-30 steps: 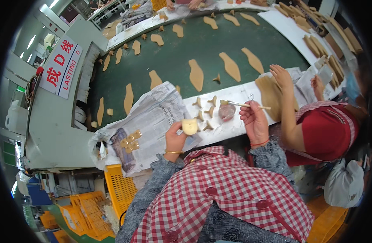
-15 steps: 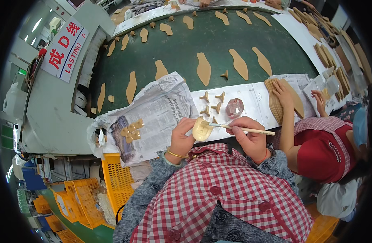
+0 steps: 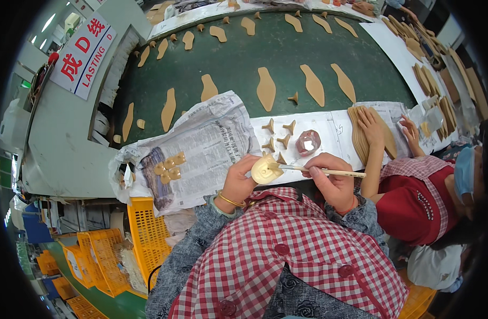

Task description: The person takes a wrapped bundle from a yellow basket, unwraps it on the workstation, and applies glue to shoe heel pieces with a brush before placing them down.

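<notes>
My left hand (image 3: 237, 183) holds a small pale heel piece (image 3: 265, 170) above the near edge of the bench. My right hand (image 3: 333, 183) grips a thin wooden-handled brush (image 3: 329, 171) whose tip rests on that piece. Just beyond, on the white paper (image 3: 329, 127), stand several small tan heel pieces (image 3: 278, 135) and a small round glue pot (image 3: 308, 142).
A newspaper (image 3: 201, 143) with flat tan pieces (image 3: 169, 165) lies to the left. Tan insoles (image 3: 265, 87) ride on the green conveyor belt (image 3: 254, 58). A co-worker's hands (image 3: 371, 125) press a stack of insoles (image 3: 361, 135) at right. Yellow crates (image 3: 143, 234) sit below left.
My left hand has drawn the heel piece nearer to me, and my right hand has brought the brush from the pot onto it.
</notes>
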`<state>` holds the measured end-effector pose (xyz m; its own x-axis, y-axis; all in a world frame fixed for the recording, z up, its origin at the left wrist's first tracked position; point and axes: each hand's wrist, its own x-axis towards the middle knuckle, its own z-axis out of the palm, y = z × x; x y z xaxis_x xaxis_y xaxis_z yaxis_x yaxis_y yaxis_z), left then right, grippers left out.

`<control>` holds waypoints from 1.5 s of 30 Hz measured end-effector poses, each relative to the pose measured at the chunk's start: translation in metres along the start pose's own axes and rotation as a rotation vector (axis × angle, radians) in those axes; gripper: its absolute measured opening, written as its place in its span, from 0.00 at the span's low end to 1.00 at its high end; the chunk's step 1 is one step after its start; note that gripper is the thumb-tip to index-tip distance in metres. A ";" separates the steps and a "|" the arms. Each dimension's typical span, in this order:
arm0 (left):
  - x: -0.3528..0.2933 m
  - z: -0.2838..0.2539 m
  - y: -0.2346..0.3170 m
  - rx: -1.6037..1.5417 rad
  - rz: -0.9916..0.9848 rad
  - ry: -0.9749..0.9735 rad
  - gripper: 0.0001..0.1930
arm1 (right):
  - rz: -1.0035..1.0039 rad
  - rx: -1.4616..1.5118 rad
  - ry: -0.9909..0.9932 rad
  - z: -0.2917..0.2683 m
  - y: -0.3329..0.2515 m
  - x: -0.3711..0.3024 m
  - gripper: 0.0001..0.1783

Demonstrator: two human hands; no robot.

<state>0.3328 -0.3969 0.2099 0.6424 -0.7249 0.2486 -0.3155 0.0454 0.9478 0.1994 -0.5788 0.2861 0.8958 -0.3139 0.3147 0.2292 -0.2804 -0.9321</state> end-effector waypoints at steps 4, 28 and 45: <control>-0.001 -0.001 0.002 -0.064 -0.037 -0.033 0.13 | 0.010 0.030 0.020 0.007 0.004 0.003 0.05; -0.012 -0.005 0.001 -0.072 -0.077 0.083 0.12 | -0.402 -0.311 0.041 0.020 -0.010 0.004 0.06; -0.009 -0.009 0.010 0.411 0.252 0.236 0.11 | -0.310 -0.392 0.043 0.021 -0.013 -0.003 0.06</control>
<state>0.3303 -0.3841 0.2195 0.6362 -0.5497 0.5414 -0.6971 -0.1088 0.7087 0.2020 -0.5552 0.2939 0.7899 -0.1965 0.5809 0.3143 -0.6837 -0.6586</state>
